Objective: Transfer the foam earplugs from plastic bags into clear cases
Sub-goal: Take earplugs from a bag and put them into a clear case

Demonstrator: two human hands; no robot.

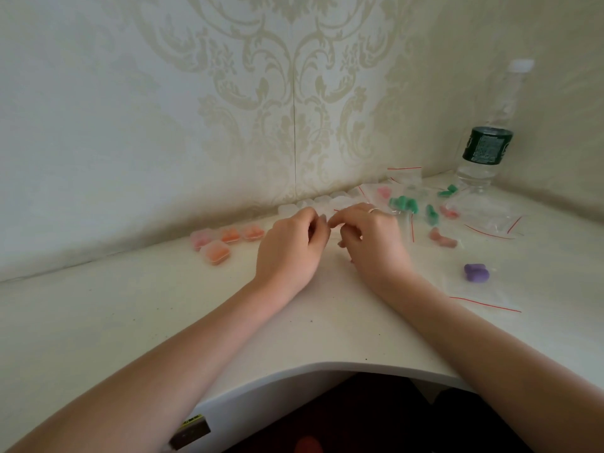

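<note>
At frame centre a thin clear bag (333, 223) is pinched between the left hand (291, 246) and right hand (372, 240), both grips clamped on it; its contents cannot be told; four filled cases (225, 241) lie left of centre; bagged earplugs (405, 204) are scattered at right on the tabletop (130, 315); their axes are blurred.

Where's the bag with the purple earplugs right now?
In the head view, the purple earplugs lie in a clear bag on the desk, to the right of the right hand and nearer than the water bottle.

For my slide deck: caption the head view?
Both hands work a clear bag between filled cases and bagged earplugs.
</note>
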